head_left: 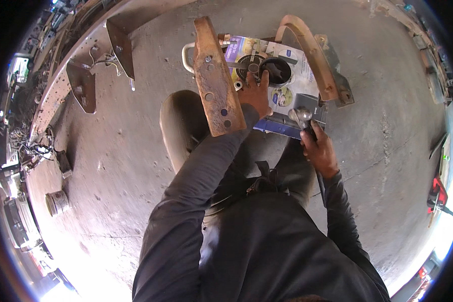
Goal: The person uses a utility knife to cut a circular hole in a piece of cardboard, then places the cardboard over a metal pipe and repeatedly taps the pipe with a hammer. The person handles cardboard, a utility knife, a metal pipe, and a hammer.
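Note:
My left hand reaches forward onto a printed magazine sheet on the concrete floor, its fingers on small dark metal parts beside a black round part. A rusty flat bracket with bolt holes stands just left of that hand. My right hand is closed around the handle of a hammer, whose shiny steel head hangs over the near edge of the sheet. Both arms wear dark sleeves.
A curved rusty metal arm with a plate lies right of the sheet. A long perforated steel frame rail with brackets runs along the upper left. A small metal can sits at left, red tools at far right.

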Demonstrator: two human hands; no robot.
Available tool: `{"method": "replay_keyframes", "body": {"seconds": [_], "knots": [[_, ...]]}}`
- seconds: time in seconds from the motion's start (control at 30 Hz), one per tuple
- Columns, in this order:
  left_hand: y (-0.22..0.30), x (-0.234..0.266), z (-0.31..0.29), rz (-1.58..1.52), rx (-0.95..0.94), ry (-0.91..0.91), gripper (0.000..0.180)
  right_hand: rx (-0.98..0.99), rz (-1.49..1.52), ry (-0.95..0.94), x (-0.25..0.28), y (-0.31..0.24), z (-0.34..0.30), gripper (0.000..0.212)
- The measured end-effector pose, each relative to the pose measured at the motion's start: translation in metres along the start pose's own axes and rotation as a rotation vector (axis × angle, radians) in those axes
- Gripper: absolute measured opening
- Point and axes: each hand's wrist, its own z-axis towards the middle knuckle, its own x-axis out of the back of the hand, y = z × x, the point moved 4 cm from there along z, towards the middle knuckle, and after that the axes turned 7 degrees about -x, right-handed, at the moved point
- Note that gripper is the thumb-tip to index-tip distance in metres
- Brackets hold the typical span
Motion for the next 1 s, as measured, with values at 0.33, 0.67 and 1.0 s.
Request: {"method": "replay_keyframes", "body": {"seconds": [0.33,0.67,1.0], "knots": [[-0.004,0.0,-0.004,0.004,0.041,0.038,0.133,0.322,-0.293,0.062,-0.036,0.018,0.032,0.048],[-0.025,-0.101,-0.106,-0.551,0.206,0.494,0.085,0.04,-0.261,0.01,-0.036,0.026,0.047,0.034],[-0.044,-0.205,-0.036,-2.211,0.522,0.791,0.075,0.024,-0.257,-0.007,-0.044,0.023,0.043,0.036]]}}
